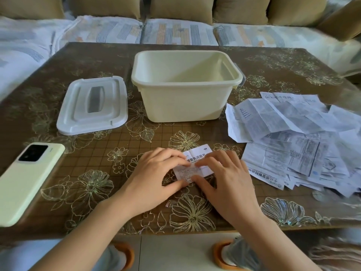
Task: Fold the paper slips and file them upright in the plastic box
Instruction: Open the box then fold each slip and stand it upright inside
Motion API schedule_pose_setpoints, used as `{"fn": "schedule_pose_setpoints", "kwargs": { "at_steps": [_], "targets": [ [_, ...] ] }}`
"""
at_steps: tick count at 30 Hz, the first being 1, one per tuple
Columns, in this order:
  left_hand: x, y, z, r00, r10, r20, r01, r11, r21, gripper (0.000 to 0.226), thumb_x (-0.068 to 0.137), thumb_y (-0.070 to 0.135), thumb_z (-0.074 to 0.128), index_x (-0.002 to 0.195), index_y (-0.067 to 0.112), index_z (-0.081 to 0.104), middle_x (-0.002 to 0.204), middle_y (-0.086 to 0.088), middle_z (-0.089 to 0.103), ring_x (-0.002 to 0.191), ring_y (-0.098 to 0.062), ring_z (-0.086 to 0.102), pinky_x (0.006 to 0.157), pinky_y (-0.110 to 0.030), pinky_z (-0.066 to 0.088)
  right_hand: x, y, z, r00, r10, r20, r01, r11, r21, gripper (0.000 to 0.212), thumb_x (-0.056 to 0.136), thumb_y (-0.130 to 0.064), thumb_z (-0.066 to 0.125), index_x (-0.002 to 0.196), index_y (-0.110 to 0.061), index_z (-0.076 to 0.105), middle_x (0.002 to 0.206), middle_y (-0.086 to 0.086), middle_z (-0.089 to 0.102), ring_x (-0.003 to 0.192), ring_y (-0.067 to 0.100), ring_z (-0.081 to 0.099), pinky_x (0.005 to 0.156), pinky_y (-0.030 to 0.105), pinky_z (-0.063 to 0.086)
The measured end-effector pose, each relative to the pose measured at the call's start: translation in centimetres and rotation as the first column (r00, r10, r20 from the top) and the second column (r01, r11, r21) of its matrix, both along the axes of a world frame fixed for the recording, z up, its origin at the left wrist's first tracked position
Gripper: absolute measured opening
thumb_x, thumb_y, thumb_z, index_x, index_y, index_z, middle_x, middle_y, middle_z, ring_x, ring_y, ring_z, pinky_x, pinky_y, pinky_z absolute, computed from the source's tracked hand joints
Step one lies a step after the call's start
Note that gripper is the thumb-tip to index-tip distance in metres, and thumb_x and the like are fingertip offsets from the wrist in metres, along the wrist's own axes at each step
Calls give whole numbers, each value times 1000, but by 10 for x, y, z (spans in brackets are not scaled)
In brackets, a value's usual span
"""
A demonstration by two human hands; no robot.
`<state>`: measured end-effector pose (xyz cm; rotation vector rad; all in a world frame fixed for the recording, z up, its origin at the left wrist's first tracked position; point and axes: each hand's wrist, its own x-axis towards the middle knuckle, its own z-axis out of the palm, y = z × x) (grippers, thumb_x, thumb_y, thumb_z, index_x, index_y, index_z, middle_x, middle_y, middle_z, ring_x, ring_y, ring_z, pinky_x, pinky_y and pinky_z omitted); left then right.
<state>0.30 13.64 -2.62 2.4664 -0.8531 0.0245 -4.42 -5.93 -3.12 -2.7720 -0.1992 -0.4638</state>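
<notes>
Head view: left hand [154, 173] and right hand [224, 178] pinch paper slip [198, 154].

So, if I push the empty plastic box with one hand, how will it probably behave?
The plastic box holds nothing, so it is probably light for its size. The table cover looks glossy, so the box may slide easily instead of tipping. Its walls look thin, so they might flex a little under a firm grip.
</notes>
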Motion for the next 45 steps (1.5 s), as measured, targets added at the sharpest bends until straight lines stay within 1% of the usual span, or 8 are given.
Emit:
{"fn": "schedule_pose_setpoints", "kwargs": {
  "at_steps": [6,10,14,22,30,35,41,45],
  "targets": [
    [6,6,1,998,-46,-35,46,999,12,49,80,60,57,125,40,60,128,30,47,122,7,37,104,-21,21,10,-13,-1,999,17,36,-20,997,72,28,83,-1,63,97,-24,70,101,-6,63,90,19,52,74,38,49],
    [11,11,14,989,-92,-116,97,994,40,44,83,36,71,126,39,59,130,31,47,125,10,34,101,-11,15,3,-4,10,990,133,42,-134,991,15,15,87,-31,64,101,-26,68,100,-9,63,93,15,53,76,35,48],
    [14,12,23,976,-53,-212,66,996,54,61,83,6,58,131,42,47,117,36,41,115,19,30,94,-4,18,3,5,10,963,270,-25,-271,959,-78,49,81,-70,48,106,-31,65,105,-13,60,97,12,52,80,28,45],
    [17,5,18,986,-48,-160,53,998,23,69,77,2,59,137,34,45,117,31,51,116,5,42,105,-27,32,11,-4,9,892,388,231,-332,911,-246,16,96,-27,56,99,-16,67,78,-5,63,67,17,58,50,31,47],
    [8,4,14,996,-9,87,14,998,-53,17,79,37,72,94,30,71,106,18,64,109,-4,51,96,-34,44,-4,-14,15,960,219,176,-242,962,122,11,87,-21,58,95,-23,64,78,-11,68,61,9,63,43,31,47],
    [-18,4,7,989,131,76,-118,981,-156,32,82,58,53,80,30,68,88,16,60,85,-8,57,78,-27,47,-24,-23,12,984,164,73,-179,914,365,9,90,-32,56,96,-29,61,82,-23,66,73,0,64,59,18,48],
    [-31,-12,1,941,332,72,-306,920,-247,35,86,55,51,69,25,59,69,14,53,71,-10,53,67,-32,46,-20,-10,7,999,-40,-5,38,911,410,11,87,-47,56,89,-37,61,73,-19,61,70,4,59,61,27,48],
    [-29,-20,0,909,386,157,-358,916,-178,25,81,42,64,67,22,60,69,18,50,77,-13,51,65,-32,43,-13,5,7,988,-150,44,134,958,253,14,85,-34,67,97,-29,67,62,-21,47,70,12,52,63,29,41]
  ]
}}
